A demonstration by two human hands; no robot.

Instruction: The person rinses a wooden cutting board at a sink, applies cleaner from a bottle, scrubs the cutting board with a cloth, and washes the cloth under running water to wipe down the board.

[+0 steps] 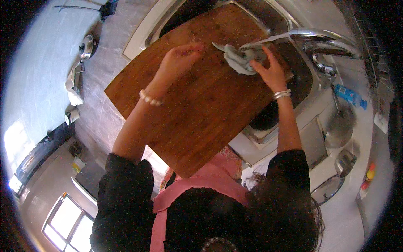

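A large brown wooden cutting board (189, 104) lies slantwise over the sink, its near corner reaching my apron. Above its left part is my left hand (179, 63), blurred, fingers curled, with no object visible in it. My right hand (270, 71) is at a wet, pale crumpled cloth (236, 60) near the board's far right side. Thumb and forefinger lie at the cloth's edge; the other fingers are hidden. From the chrome faucet (318, 33) a stream of water (270, 39) runs towards the cloth.
Dark sink basins (302, 66) show around the board. On the right counter are a blue bottle (351, 96), a metal strainer (340, 126) and a metal vessel (345, 162). A lidded pot (87, 47) and a white cup (72, 117) stand at the left.
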